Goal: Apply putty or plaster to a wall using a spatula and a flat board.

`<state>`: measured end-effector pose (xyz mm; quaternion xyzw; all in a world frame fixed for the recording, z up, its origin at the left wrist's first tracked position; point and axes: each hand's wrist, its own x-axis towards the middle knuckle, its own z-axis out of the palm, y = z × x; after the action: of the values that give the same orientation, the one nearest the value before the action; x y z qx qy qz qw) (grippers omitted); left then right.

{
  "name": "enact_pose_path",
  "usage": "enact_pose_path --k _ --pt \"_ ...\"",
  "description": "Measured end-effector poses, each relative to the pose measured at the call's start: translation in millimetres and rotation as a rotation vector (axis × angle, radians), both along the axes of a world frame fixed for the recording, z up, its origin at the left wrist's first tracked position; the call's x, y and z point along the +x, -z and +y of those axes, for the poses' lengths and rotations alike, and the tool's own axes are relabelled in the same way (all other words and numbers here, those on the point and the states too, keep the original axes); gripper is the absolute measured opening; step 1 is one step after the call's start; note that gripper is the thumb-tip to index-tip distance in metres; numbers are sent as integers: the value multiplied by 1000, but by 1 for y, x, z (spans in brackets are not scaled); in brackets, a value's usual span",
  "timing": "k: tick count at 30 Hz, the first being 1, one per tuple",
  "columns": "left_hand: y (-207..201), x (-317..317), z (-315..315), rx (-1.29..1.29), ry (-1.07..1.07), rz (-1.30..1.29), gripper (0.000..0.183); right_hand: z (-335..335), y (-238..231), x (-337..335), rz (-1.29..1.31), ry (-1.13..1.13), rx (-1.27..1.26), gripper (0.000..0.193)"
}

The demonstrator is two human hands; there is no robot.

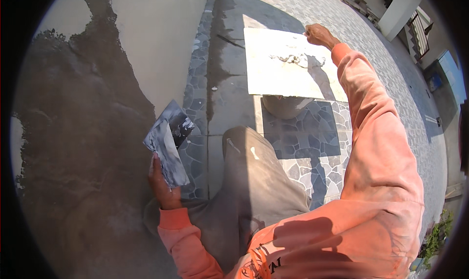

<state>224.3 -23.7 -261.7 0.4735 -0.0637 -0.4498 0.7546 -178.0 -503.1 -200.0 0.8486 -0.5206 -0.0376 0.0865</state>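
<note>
On the left, my left hand (165, 186) is closed around a wide plastering blade (168, 142). The blade's dark face carries white smears, and a lighter panel of it tilts towards me. Further off to the right, my right hand (320, 36) has its fingers curled at the far right corner of a white board (266, 79). What those fingers grip, if anything, is too small to make out. A lump of white plaster (303, 59) lies on the board near that hand. Beneath the board stands a round bucket (286, 106), mostly hidden.
A wall (88, 132), dark grey and damp-looking with pale patches, rises along my left side. My bent knee (249, 152) is between the wall and the board. Stone-patterned tiles (293, 169) cover the floor. A white pillar (400, 13) stands far right, and a green plant (439, 232) lower right.
</note>
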Motion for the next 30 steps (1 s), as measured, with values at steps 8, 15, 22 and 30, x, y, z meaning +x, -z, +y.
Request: enact_pose_path --k 8,15,22,30 --pt "-6 -2 4 18 10 13 40 17 1 14 12 155 67 43" --pt "-16 5 3 76 -34 -58 41 -26 75 2 -131 -78 -47 45" --pt "-11 -8 -13 -56 -19 20 41 -98 61 -99 25 -125 -58 30" --pt "-14 -4 -8 10 52 -34 38 -18 15 -13 72 -260 -165 22"
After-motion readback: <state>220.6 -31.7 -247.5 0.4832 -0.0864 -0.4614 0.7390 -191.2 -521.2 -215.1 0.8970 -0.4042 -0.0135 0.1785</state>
